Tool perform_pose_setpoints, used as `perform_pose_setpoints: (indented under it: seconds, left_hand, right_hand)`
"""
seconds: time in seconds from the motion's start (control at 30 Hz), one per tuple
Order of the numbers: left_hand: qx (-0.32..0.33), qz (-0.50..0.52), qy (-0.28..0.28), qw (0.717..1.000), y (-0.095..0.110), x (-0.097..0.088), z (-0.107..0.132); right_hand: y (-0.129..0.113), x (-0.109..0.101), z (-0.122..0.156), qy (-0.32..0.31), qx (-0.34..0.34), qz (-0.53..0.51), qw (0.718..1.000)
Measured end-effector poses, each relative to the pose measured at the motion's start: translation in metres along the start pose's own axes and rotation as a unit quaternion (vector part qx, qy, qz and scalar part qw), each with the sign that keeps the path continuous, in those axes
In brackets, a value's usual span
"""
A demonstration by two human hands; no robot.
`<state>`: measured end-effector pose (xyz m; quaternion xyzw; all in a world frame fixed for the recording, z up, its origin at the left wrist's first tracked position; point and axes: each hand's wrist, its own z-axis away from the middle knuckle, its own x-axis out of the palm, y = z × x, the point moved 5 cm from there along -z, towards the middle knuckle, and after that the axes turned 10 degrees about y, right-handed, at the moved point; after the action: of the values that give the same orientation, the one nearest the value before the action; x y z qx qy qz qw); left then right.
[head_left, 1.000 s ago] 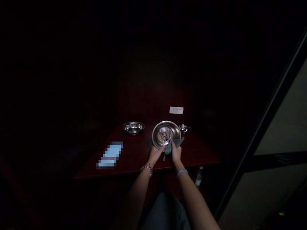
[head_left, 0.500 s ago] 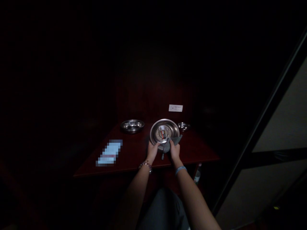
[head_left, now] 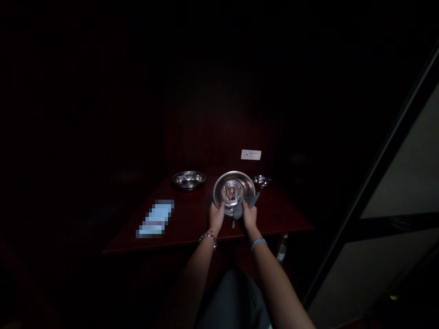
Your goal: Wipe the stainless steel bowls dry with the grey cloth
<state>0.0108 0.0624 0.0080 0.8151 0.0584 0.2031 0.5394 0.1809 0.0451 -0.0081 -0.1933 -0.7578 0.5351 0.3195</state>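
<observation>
A shiny steel bowl (head_left: 223, 183) with a label on its inside bottom is tilted toward me over the dark red table (head_left: 185, 219). At its lower left edge, my left hand (head_left: 216, 219) is closed on the rim with the thumb on the inner side. My right hand (head_left: 250, 218) is closed on a grey cloth (head_left: 252, 201), pressing it against the bowl's lower right rim. The fingers behind the bowl are hidden.
Another steel bowl (head_left: 188, 181) stands at the back left of the table, and a smaller one (head_left: 262, 181) at the back right. A pixelated light-blue patch (head_left: 156, 219) lies at left. A white wall socket (head_left: 251, 155) is behind; a bottle (head_left: 282, 250) stands below the table's right side.
The bowl has shifted very slightly left and turned a little, as its label shows. My left thumb now points more upward along the rim. Both hands keep their hold.
</observation>
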Motion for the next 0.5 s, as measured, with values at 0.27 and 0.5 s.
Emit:
perform_pose_setpoints:
  seconds: [0.27,0.5]
  left_hand:
    - [-0.009,0.036,-0.079,0.996,0.01,0.01,0.008]
    - [-0.052,0.076,-0.13,0.987,0.001,0.018,0.007]
  right_hand:
    - [0.0,-0.003,-0.001,0.008,0.0,0.013,1.0]
    - [-0.004,-0.003,0.0,0.002,-0.004,0.043,0.999]
